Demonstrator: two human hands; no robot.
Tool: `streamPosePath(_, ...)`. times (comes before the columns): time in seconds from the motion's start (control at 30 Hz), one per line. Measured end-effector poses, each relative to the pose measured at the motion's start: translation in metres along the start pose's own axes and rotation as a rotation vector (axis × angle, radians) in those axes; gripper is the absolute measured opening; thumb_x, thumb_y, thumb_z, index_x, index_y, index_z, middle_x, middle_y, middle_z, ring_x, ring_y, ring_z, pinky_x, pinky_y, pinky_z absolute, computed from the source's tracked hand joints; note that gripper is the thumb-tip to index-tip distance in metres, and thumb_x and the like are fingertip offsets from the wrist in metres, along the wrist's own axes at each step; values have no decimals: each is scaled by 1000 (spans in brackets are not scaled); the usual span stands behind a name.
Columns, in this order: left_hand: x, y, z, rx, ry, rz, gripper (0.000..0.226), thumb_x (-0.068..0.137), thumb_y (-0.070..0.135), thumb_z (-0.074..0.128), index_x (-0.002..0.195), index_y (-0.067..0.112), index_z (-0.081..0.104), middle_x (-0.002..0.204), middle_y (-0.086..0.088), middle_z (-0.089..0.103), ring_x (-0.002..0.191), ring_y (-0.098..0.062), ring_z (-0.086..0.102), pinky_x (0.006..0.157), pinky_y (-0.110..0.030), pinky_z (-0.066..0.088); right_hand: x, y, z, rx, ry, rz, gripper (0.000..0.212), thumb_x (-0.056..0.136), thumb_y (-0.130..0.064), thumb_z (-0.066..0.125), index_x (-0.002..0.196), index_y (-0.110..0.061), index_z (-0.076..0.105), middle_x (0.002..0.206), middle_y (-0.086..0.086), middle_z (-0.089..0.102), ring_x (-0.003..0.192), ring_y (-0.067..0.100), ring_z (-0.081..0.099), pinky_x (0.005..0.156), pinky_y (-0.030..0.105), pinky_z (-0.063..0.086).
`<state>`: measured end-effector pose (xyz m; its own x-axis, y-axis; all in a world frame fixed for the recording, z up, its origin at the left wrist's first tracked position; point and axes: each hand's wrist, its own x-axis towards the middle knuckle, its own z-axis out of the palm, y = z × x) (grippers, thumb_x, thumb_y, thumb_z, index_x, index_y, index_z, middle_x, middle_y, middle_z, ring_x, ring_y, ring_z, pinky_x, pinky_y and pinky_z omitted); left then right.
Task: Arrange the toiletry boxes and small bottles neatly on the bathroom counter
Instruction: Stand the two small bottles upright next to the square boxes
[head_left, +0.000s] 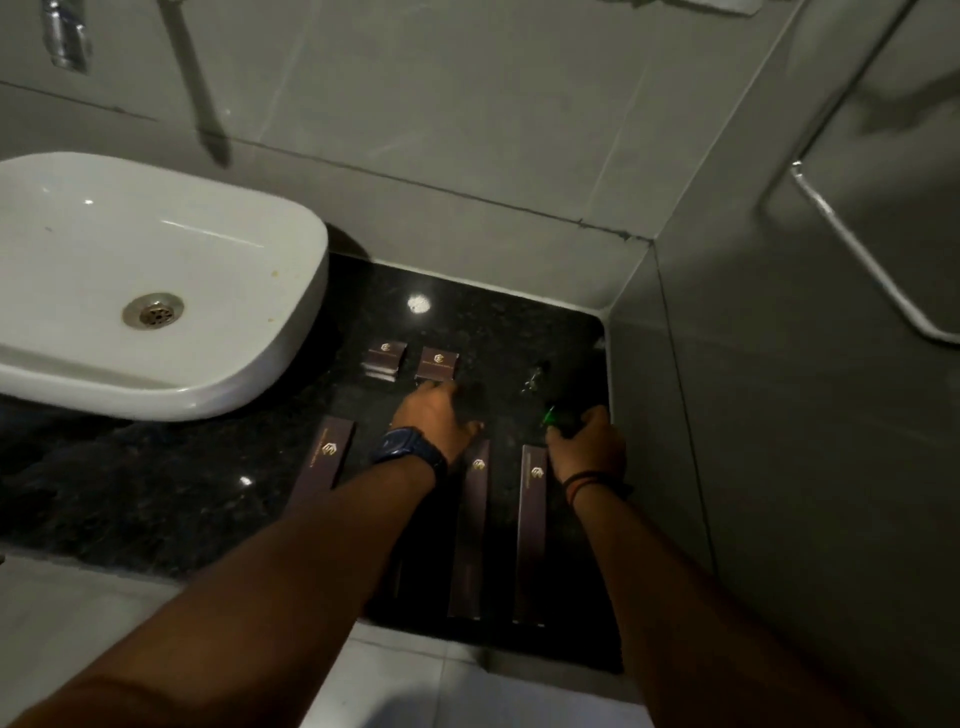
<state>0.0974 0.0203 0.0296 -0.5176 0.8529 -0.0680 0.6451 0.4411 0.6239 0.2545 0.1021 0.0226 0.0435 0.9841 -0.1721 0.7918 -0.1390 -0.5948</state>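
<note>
three long boxes (530, 530) lie lengthwise toward twelve o'clock, gold logos unreadable; right hand (587, 447) grasps a small bottle (551, 415), left hand (436, 421) rests loosely open.

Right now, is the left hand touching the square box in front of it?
Touching: the head view shows the left hand's fingertips meeting the square box's near edge, no gap visible.

Black granite counter (156, 499), on which a white basin (270, 358), two small boxes (437, 362) and three long boxes (530, 535) are laid.
</note>
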Motion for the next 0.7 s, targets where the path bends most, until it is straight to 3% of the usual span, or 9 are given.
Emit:
streamPosePath(0.3, 83, 52, 48, -88, -92, -23, 28, 74, 31, 71, 96, 14, 70, 97, -17, 71, 88, -34, 66, 72, -34, 52, 45, -9, 19, -27, -122, -14, 54, 72, -27, 79, 118, -12, 56, 121, 15, 61, 111, 32, 60, 87, 34, 50)
streamPosePath(0.43, 116, 69, 72, 4, -174, 20, 32, 72, 35, 69, 99, 18, 69, 101, -16, 69, 91, -35, 65, 72, -34, 52, 63, -12, 30, -45, -167, -53, 32, 85, -33, 62, 104, -8, 62, 109, 16, 64, 97, 32, 62, 69, 24, 39)
streamPosePath(0.5, 130, 72, 80, 33, -223, 6, 39, 69, 36, 72, 103, 17, 67, 106, -16, 67, 95, -35, 64, 77, -36, 52, 70, -13, 32, -83, -163, -61, 33, 92, -36, 50, 97, -7, 66, 103, 17, 67, 91, 33, 63, 66, 24, 37)
streamPosePath(0.6, 143, 70, 87, 92, -287, -28, 37, 74, 31, 70, 105, 11, 64, 110, -19, 65, 98, -36, 62, 81, -41, 53, 78, -12, 33, -135, -147, -56, 25, 90, -27, 55, 89, -6, 68, 99, 16, 68, 90, 32, 64, 71, 29, 49)
streamPosePath(0.7, 148, 65, 85, 79, -318, -45, 32, 78, 26, 66, 103, 7, 64, 108, -20, 65, 96, -37, 63, 77, -40, 53, 81, -8, 32, -151, -138, -68, 16, 84, -19, 62, 90, -6, 68, 102, 15, 68, 93, 31, 64, 74, 30, 50)
